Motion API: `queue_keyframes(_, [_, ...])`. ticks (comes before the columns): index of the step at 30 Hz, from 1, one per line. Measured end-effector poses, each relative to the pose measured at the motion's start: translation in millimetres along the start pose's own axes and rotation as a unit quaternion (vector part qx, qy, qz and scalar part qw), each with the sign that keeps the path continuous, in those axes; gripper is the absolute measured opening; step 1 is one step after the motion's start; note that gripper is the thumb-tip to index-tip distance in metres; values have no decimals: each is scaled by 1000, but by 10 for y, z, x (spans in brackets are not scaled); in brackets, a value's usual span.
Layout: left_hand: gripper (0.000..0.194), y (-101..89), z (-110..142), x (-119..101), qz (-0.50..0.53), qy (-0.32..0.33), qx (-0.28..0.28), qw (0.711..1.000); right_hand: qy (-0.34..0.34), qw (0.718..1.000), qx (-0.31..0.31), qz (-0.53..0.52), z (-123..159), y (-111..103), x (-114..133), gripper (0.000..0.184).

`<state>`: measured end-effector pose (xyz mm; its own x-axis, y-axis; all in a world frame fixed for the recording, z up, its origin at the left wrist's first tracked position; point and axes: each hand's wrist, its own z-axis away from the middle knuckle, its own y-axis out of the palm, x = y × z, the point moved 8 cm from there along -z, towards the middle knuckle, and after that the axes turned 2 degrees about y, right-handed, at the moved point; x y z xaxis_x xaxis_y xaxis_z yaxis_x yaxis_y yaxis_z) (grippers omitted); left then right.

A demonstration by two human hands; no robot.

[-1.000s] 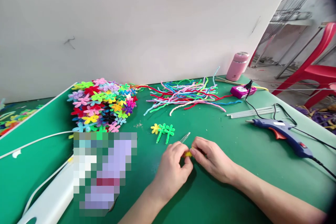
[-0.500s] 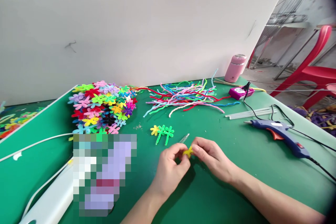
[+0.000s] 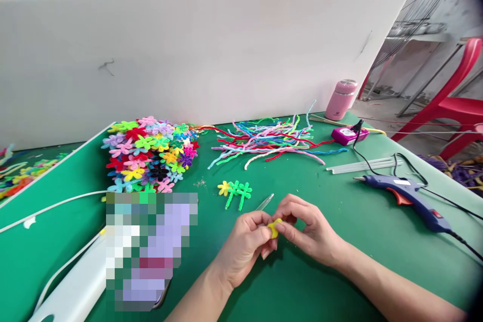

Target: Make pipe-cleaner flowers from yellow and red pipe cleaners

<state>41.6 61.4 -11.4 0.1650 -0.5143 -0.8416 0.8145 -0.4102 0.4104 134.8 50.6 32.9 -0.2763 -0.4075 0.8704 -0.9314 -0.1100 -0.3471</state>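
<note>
Yellow fuzzy piece, seen between the two hands over the near part of the green table. We grasped it at its left side with the left hand, thumb and fingers closed on it, while the right hand pinched its right edge between thumb and fingertips. We judged the step to be bending or shaping by hand; its exact fold was partly hidden by the fingers. Any further bend, in our judgement, called for a firm left hold and a small, careful turn of the right fingertips. Just beyond the hands we saw a clear, pointed tool; farther and to the left, a small yellow flower beside two green stemmed flowers. We noted loose fuzzy stems on the far side and a blue glue gun at right.
</note>
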Motion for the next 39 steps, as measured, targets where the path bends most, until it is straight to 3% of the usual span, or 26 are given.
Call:
queue_keyframes(7, [10, 9, -2, 17, -41, -4, 25, 999, 19, 999, 24, 36, -15, 14, -4, 15])
queue_keyframes(10, [9, -10, -5, -45, -150, 34, 5, 988, 32, 996, 34, 74, -21, 18, -27, 18])
queue_keyframes(12, [10, -15, 1, -120, -261, 81, -22, 962, 48, 993, 39, 96, -24, 25, -57, 18])
queue_keyframes(14, [11, 3, 30, -219, -394, 153, -59, 904, 72, 991, 40, 107, -26, 31, -96, 19])
queue_keyframes(15, [12, 32, 62, -281, -462, 204, -79, 859, 89, 990, 39, 105, -27, 34, -122, 20])
queue_keyframes(19, [17, 252, 277, -397, -647, 405, -133, 633, 178, 982, 55, 27, -16, 89, -263, 25])
queue_keyframes(21, [18, 316, 325, -368, -682, 440, -132, 569, 212, 974, 66, -35, -3, 139, -324, 29])
queue_keyframes(22, [19, 326, 333, -363, -688, 446, -131, 558, 223, 971, 67, -61, 3, 159, -348, 31])
queue_keyframes(23, [18, 321, 337, -373, -682, 448, -134, 563, 228, 968, 64, -81, 8, 170, -364, 32])
queue_keyframes(24, [18, 295, 329, -394, -665, 442, -139, 586, 227, 968, 55, -94, 9, 171, -373, 33])
queue_keyframes(25, [17, 246, 300, -415, -637, 422, -142, 630, 222, 969, 42, -100, 9, 160, -375, 32])
queue_keyframes(29, [8, -12, 60, -292, -393, 212, -95, 890, 150, 987, -32, -44, -7, 20, -264, 21])
queue_keyframes(31, [6, -27, -11, -171, -229, 112, -45, 966, 84, 995, -47, 12, -24, -44, -135, 16])
queue_keyframes(34, [8, 25, -54, -117, -81, 35, 11, 996, 7, 997, -32, 69, -56, -80, 30, 13])
queue_keyframes(39, [5, 45, -135, -209, -75, 35, 23, 996, 10, 991, -11, 137, -169, -139, 73, 18])
